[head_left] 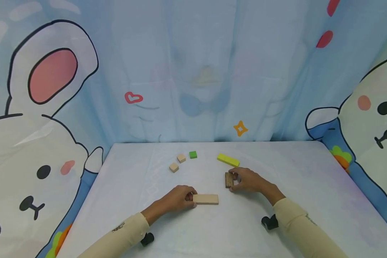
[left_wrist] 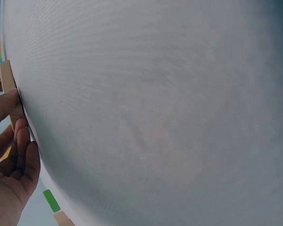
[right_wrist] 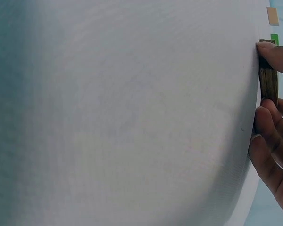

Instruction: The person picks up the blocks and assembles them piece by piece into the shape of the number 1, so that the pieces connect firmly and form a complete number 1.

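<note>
My left hand [head_left: 180,199] pinches the left end of a pale wooden block [head_left: 208,199], a long flat one lying crosswise near the middle of the white table. Thumb and fingers also grip that pale block [left_wrist: 7,77] in the left wrist view. To the right and a little farther back, my right hand [head_left: 249,180] holds a short dark brown wooden block [head_left: 229,180] between thumb and fingers. The right wrist view shows the dark block [right_wrist: 269,77] close to the tabletop, with the thumb at one end and a finger at the other.
Beyond the right hand lies a yellow block [head_left: 228,159]. A green cube [head_left: 192,154] and two pale wooden cubes, a nearer one [head_left: 173,167] and a farther one [head_left: 181,158], sit at the back left. A printed curtain [head_left: 200,71] hangs behind the white table [head_left: 142,172].
</note>
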`<state>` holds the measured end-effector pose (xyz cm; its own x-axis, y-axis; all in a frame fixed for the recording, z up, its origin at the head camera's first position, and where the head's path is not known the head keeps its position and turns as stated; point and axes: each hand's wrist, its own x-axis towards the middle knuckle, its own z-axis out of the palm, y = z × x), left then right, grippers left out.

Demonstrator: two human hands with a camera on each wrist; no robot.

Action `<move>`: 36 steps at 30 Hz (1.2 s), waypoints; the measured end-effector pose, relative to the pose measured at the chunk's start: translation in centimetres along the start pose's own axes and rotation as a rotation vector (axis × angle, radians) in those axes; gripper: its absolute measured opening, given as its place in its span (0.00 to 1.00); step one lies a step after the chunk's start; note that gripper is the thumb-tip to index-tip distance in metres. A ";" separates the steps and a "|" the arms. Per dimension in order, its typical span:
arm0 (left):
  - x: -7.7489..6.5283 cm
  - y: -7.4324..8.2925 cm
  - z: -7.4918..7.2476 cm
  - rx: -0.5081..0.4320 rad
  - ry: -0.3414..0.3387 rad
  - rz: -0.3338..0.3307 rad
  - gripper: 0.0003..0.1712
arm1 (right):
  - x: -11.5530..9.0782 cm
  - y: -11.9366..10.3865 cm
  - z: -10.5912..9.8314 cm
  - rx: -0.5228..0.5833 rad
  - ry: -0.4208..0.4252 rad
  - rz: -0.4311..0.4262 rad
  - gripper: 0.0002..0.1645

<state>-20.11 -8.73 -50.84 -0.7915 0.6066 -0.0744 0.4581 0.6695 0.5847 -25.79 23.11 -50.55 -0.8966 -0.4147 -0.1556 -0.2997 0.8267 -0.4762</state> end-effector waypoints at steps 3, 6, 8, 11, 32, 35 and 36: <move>-0.2 0.0 -0.1 -0.007 -0.006 -0.013 0.17 | 0.1 0.1 0.2 0.018 0.000 -0.015 0.44; -0.3 -0.1 -0.4 -0.004 -0.016 -0.025 0.17 | 0.3 0.1 0.4 0.039 -0.001 -0.030 0.43; -0.3 -0.3 -0.5 -0.002 -0.021 -0.026 0.17 | 0.4 0.1 0.3 0.050 -0.007 -0.029 0.43; -0.2 -0.5 -0.5 -0.001 -0.026 -0.016 0.17 | 0.4 0.0 0.2 0.053 -0.012 -0.021 0.43; 0.1 -0.1 -0.3 -0.022 -0.046 0.001 0.17 | -0.3 0.1 0.0 0.040 -0.018 -0.034 0.43; 0.1 -0.2 -0.3 -0.022 -0.045 0.001 0.17 | -0.1 0.2 0.0 0.027 -0.017 -0.037 0.43; 0.2 -0.2 -0.3 -0.022 -0.044 0.001 0.17 | -0.1 0.3 0.0 0.024 -0.015 -0.039 0.42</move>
<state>-20.45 -8.91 -50.70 -0.7722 0.6260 -0.1088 0.4498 0.6596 0.6022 -25.78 23.38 -50.63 -0.8790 -0.4527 -0.1495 -0.3265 0.8001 -0.5032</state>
